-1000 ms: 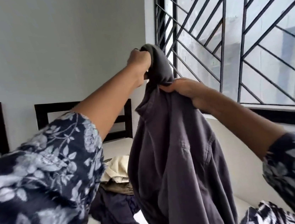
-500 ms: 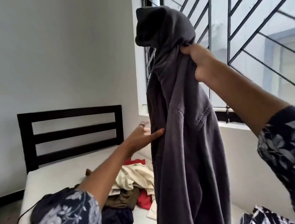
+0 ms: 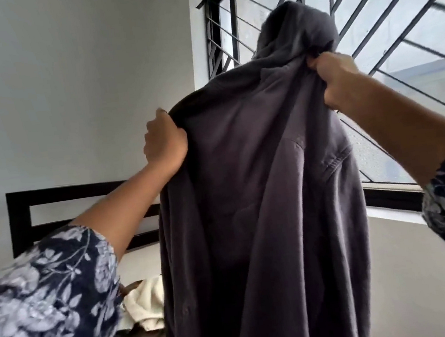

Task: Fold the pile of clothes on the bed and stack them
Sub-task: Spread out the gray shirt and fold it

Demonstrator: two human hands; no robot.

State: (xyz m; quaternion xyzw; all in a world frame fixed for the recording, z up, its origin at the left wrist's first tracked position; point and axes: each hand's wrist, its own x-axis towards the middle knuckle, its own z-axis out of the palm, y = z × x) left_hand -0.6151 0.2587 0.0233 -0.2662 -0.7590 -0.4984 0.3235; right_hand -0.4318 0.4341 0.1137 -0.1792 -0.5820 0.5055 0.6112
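A dark grey shirt (image 3: 260, 191) hangs in the air in front of me, spread between both hands. My left hand (image 3: 163, 140) grips its upper left edge at the shoulder. My right hand (image 3: 338, 81) grips the cloth higher up on the right, and a bunch of fabric stands up above that fist. Below, on the bed, lies the pile of clothes (image 3: 146, 309): a cream garment, an olive one and a dark blue one show at the lower left. The shirt hides the rest of the pile.
A black slatted headboard (image 3: 51, 200) stands against the white wall behind the bed. A barred window (image 3: 395, 35) fills the right side, with a dark sill beneath it. My flowered sleeves cover the lower corners of the view.
My left hand rose from touching the shirt's front edge and now grips its left shoulder. The shirt has spread wider between the hands. The view tilted upward.
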